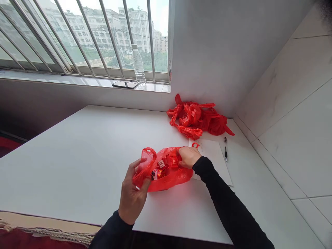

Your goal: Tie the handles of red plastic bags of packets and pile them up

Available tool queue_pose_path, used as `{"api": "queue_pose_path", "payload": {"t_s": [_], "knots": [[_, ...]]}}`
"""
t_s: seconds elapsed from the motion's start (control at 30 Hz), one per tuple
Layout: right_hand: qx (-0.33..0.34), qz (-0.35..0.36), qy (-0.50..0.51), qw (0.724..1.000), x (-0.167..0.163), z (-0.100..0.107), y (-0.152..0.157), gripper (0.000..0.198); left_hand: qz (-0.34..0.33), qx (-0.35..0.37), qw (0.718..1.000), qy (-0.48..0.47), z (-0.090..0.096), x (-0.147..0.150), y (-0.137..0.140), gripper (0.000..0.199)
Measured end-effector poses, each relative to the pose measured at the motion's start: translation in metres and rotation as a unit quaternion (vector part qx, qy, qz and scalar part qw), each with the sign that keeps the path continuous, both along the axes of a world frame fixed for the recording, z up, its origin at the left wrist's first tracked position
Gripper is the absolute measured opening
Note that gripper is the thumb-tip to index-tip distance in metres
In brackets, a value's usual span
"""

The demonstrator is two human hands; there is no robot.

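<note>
A red plastic bag [171, 182] lies with its mouth open near the front of the white table [77, 152]. Inside it sit several small red wrapped packets [173, 159], one carrying a white printed square, and a shiny packet [156, 174] with dark and pink print. My left hand [133, 195] grips the bag's left side, thumb in front and fingers behind, beside a handle loop. At the right end of the mouth, my right hand [189, 157] has its fingers closed on the bag's rim, close against a red packet. Its fingertips are partly hidden.
More crumpled red plastic bags [190, 116] are heaped against the wall. White paper [214, 155] lies under my right forearm, with a black pen [226, 154] beside it. On the windowsill are a clear bottle [139, 67] and a phone [124, 84]. Tiled wall [293, 128] borders the right.
</note>
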State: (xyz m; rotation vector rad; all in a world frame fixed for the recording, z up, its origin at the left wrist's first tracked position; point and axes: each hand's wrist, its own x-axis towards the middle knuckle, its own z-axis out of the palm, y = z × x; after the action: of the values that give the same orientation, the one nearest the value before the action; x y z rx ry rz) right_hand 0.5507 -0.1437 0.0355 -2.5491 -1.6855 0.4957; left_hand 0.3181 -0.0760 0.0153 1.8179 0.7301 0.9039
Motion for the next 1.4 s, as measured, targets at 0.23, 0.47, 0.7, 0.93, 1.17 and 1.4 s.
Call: {"api": "queue_pose_path", "payload": {"t_s": [0.23, 0.47, 0.7, 0.93, 1.17, 1.4], "knots": [[0.116, -0.012, 0.056, 0.992, 0.003, 0.014, -0.005, 0.025, 0.0, -0.002, 1.0, -0.011, 0.0, 0.0, 0.0, 0.036], [0.253, -0.001, 0.254, 0.934, -0.001, 0.02, -0.004, 0.021, 0.003, 0.002, 1.0, -0.005, -0.003, 0.001, 0.002, 0.037], [0.274, 0.003, 0.367, 0.889, -0.01, 0.022, -0.001, 0.021, 0.015, 0.008, 1.0, -0.006, -0.003, 0.0, 0.002, 0.036], [0.253, 0.049, 0.385, 0.886, -0.018, 0.014, 0.004, 0.025, 0.029, 0.029, 0.999, -0.001, -0.001, 0.001, 0.001, 0.036], [0.207, 0.027, 0.38, 0.901, -0.012, 0.002, 0.007, 0.027, 0.028, 0.03, 0.999, -0.003, 0.0, 0.002, 0.0, 0.035], [0.203, 0.056, 0.404, 0.89, -0.014, 0.0, 0.007, 0.025, 0.036, 0.04, 0.999, 0.002, -0.003, 0.0, 0.001, 0.035]]}}
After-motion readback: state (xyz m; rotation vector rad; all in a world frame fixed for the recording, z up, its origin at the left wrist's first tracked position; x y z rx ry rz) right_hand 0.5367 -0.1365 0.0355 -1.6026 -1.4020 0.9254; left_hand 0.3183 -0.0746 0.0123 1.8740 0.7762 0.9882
